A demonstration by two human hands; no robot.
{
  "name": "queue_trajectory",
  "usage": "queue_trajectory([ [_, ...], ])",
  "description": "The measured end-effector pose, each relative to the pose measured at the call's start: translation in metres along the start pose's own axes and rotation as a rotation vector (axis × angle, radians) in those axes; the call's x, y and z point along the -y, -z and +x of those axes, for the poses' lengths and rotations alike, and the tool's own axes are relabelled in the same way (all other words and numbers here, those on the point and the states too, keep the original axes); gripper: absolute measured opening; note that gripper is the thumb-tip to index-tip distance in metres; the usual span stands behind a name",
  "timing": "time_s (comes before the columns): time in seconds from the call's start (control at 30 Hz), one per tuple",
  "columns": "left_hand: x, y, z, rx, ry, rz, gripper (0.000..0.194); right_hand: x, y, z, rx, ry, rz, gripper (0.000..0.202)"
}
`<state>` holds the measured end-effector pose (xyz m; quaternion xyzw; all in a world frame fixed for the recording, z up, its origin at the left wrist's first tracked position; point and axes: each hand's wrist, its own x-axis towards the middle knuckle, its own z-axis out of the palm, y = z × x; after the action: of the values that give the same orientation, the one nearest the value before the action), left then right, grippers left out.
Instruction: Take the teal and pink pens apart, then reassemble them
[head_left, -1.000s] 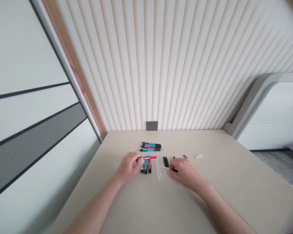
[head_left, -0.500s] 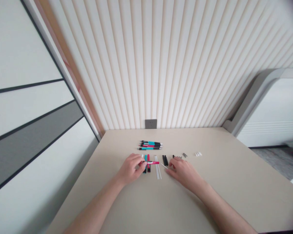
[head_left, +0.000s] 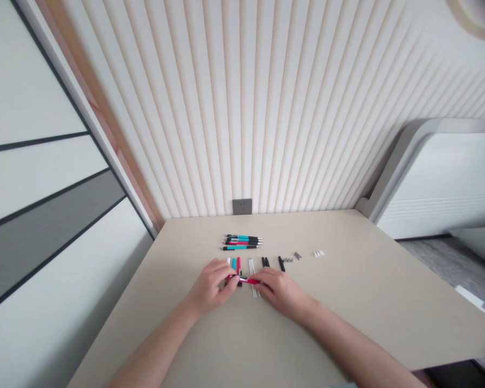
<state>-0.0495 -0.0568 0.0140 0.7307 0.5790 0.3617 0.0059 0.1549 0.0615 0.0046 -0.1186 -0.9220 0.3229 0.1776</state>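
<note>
A red pen barrel with a black clip (head_left: 243, 279) lies crosswise between my hands above the table. My left hand (head_left: 210, 286) pinches its left end. The fingers of my right hand (head_left: 282, 289) are closed at its right end; whether a thin white refill is in them is hidden. Below and behind the hands lie white, blue and red pen barrels (head_left: 238, 263), partly covered by my left fingers. White refills (head_left: 251, 266) lie under the held barrel. Just beyond my right hand are black grip sleeves (head_left: 265, 262) and another black piece (head_left: 282, 263).
Several assembled pens (head_left: 241, 247) lie in a row toward the back. Small metal parts (head_left: 297, 255) and small white pieces (head_left: 319, 253) sit to the right on the beige table (head_left: 347, 302). A ribbed wall with a dark socket (head_left: 242, 206) borders the table's back edge.
My right hand has moved left from beside the black sleeves to the red barrel's right end. The refill it held is now hidden. The view has turned slightly right.
</note>
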Motion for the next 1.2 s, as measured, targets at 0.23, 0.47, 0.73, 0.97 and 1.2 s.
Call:
queue_trajectory([
  [0.23, 0.002, 0.001, 0.0, -0.041, 0.044, -0.057, 0.02, -0.006, 0.002, 0.0, -0.084, -0.031, 0.044, 0.021],
  [0.47, 0.001, 0.004, 0.003, -0.081, 0.108, -0.06, 0.025, -0.006, 0.003, 0.0, -0.109, -0.081, 0.027, 0.017],
  [0.73, 0.012, 0.025, 0.004, -0.144, 0.248, 0.272, 0.021, -0.01, 0.008, -0.001, -0.178, -0.103, -0.016, 0.024],
  [0.97, 0.012, 0.041, 0.001, 0.082, 0.396, 0.633, 0.018, -0.017, 0.009, -0.002, -0.156, -0.077, -0.008, 0.027],
  [1.2, 0.004, 0.036, -0.003, 0.275, 0.404, 0.666, 0.017, -0.014, 0.01, -0.002, -0.14, -0.146, -0.063, 0.025],
])
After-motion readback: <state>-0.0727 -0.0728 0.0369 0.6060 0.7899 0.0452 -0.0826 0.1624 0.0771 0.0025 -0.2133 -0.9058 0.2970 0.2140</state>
